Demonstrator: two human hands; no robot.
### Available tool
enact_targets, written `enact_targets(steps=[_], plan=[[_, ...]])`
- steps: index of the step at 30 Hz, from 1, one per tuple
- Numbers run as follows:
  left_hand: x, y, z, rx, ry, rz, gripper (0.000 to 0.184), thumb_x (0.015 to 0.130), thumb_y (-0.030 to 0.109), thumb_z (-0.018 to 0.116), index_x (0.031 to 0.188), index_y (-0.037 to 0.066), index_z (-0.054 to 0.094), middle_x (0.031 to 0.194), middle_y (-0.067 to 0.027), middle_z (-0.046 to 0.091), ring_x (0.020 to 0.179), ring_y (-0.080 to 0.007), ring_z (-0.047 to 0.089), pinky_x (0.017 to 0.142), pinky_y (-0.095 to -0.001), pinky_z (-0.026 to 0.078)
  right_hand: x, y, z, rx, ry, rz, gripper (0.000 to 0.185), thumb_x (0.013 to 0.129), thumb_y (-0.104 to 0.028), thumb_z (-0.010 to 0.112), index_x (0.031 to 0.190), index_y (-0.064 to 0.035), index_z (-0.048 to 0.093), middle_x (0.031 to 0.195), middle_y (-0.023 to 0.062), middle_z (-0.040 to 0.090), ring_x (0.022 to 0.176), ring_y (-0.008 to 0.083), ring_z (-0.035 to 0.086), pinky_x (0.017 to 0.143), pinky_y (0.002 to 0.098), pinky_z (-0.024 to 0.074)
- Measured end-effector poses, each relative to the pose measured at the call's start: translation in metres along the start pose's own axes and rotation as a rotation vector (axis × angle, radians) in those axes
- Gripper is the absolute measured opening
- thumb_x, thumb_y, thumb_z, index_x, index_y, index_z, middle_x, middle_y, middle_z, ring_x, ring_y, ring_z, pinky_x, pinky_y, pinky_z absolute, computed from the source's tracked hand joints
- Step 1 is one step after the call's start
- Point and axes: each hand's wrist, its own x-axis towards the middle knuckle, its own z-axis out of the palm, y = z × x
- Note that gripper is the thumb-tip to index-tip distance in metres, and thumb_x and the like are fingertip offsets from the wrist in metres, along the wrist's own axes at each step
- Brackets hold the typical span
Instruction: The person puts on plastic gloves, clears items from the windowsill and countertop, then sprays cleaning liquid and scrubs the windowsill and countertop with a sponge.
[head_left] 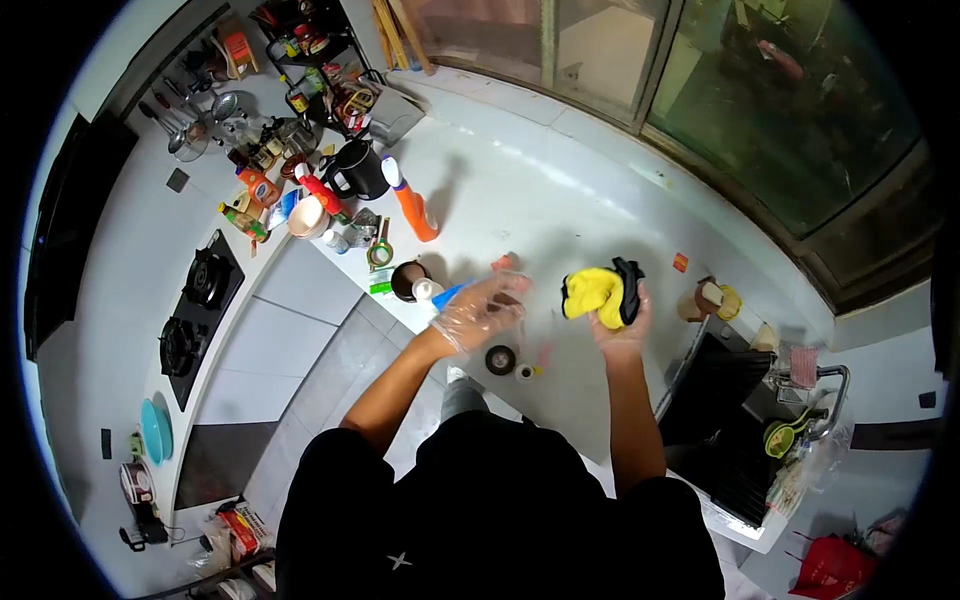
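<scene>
My right hand (622,330) is closed on a yellow cloth-like bundle with black parts (598,294), held above the white counter (500,200). A clear plastic glove covers my left hand (482,308), which is raised near the counter's front edge. Its fingers are spread, with nothing visible gripped in them. Beside the left wrist stand a white bottle top (427,290), a blue item (450,295) partly behind the hand, and a dark round container (408,281). A roll of black tape (500,360) lies between my two arms, near the front edge.
Left of my hands stand an orange bottle (415,212), a black kettle (358,172), a red spray bottle (322,192) and a bowl (308,218). A sink (720,430) with a faucet (838,395) is at the right. The stove (200,310) is far left.
</scene>
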Motion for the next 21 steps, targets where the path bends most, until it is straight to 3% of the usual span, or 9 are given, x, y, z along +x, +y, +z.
enact_targets(steps=[4, 6, 8, 11, 14, 15, 18, 19, 21], plan=[[0.009, -0.014, -0.082, 0.082, 0.089, 0.046, 0.030, 0.091, 0.007, 0.060, 0.121, 0.004, 0.056, 0.109, -0.0071, 0.062, 0.099, -0.0127, 0.059, 0.087, -0.0287, 0.050, 0.033, 0.028, 0.030, 0.027, -0.142, -0.048, 0.038, 0.085, -0.038, 0.063, 0.115, -0.0131, 0.065, 0.116, 0.0061, 0.066, 0.113, 0.0287, 0.058, 0.097, 0.0498, 0.0458], [0.011, -0.042, -0.136, 0.111, 0.164, -0.004, 0.018, 0.090, 0.006, 0.062, 0.107, 0.002, 0.060, 0.100, -0.0063, 0.067, 0.088, -0.0156, 0.064, 0.079, -0.0312, 0.052, 0.052, 0.048, 0.039, 0.070, -0.153, -0.091, 0.040, 0.087, -0.036, 0.062, 0.118, -0.0123, 0.063, 0.118, 0.0070, 0.065, 0.114, 0.0300, 0.058, 0.098, 0.0516, 0.0453], [0.014, -0.043, -0.188, 0.601, 0.234, -0.303, 0.025, 0.087, 0.014, 0.068, 0.107, 0.001, 0.062, 0.098, -0.0106, 0.071, 0.082, -0.0235, 0.068, 0.077, -0.0358, 0.053, 0.079, 0.070, 0.034, 0.140, -0.174, -0.119, 0.043, 0.088, -0.035, 0.060, 0.124, -0.0104, 0.061, 0.124, 0.0078, 0.063, 0.120, 0.0309, 0.056, 0.101, 0.0549, 0.0435], [0.028, -0.108, -0.255, 0.619, 0.267, -0.450, 0.056, 0.082, 0.025, 0.076, 0.126, -0.001, 0.053, 0.117, -0.0215, 0.065, 0.100, -0.0336, 0.066, 0.088, -0.0381, 0.051, 0.078, 0.116, 0.073, -0.002, -0.066, -0.261, 0.040, 0.086, -0.035, 0.059, 0.118, -0.0120, 0.062, 0.117, 0.0075, 0.065, 0.110, 0.0308, 0.060, 0.095, 0.0530, 0.0476], [0.058, -0.226, -0.275, 0.619, 0.448, -0.047, 0.094, 0.074, 0.036, 0.083, 0.144, -0.003, 0.032, 0.133, -0.0272, 0.053, 0.121, -0.0361, 0.055, 0.101, -0.0377, 0.044, 0.093, 0.148, 0.092, -0.077, -0.018, -0.319, 0.046, 0.085, -0.035, 0.053, 0.124, -0.0120, 0.060, 0.121, 0.0072, 0.063, 0.115, 0.0289, 0.058, 0.099, 0.0510, 0.0461], [0.069, -0.175, -0.275, 0.604, 0.356, -0.242, 0.115, 0.069, 0.035, 0.087, 0.149, -0.005, 0.016, 0.144, -0.0282, 0.042, 0.135, -0.0330, 0.043, 0.109, -0.0387, 0.037, 0.095, 0.159, 0.100, -0.075, 0.019, -0.339, 0.046, 0.085, -0.036, 0.054, 0.124, -0.0122, 0.060, 0.121, 0.0073, 0.063, 0.115, 0.0289, 0.057, 0.099, 0.0508, 0.0462], [0.104, -0.173, -0.276, 0.435, 0.432, -0.177, 0.112, 0.068, 0.044, 0.085, 0.150, 0.002, 0.021, 0.142, -0.0288, 0.043, 0.127, -0.0413, 0.049, 0.105, -0.0447, 0.042, 0.103, 0.174, 0.104, -0.087, 0.048, -0.365, 0.047, 0.081, -0.035, 0.058, 0.122, -0.0121, 0.061, 0.121, 0.0079, 0.063, 0.116, 0.0294, 0.057, 0.098, 0.0501, 0.0462], [0.121, -0.219, -0.275, 0.367, 0.547, 0.032, 0.104, 0.068, 0.037, 0.085, 0.148, 0.006, 0.026, 0.131, -0.0269, 0.054, 0.120, -0.0399, 0.056, 0.101, -0.0451, 0.045, 0.106, 0.176, 0.108, -0.070, 0.040, -0.355, 0.047, 0.080, -0.034, 0.059, 0.122, -0.0122, 0.061, 0.120, 0.0079, 0.063, 0.115, 0.0295, 0.057, 0.098, 0.0500, 0.0463], [0.129, -0.222, -0.273, 0.243, 0.558, -0.027, 0.097, 0.070, 0.033, 0.084, 0.146, 0.007, 0.029, 0.122, -0.0237, 0.060, 0.112, -0.0382, 0.061, 0.095, -0.0441, 0.049, 0.108, 0.176, 0.116, -0.011, 0.098, -0.329, 0.045, 0.080, -0.032, 0.060, 0.120, -0.0121, 0.063, 0.119, 0.0076, 0.064, 0.114, 0.0295, 0.058, 0.097, 0.0488, 0.0469]])
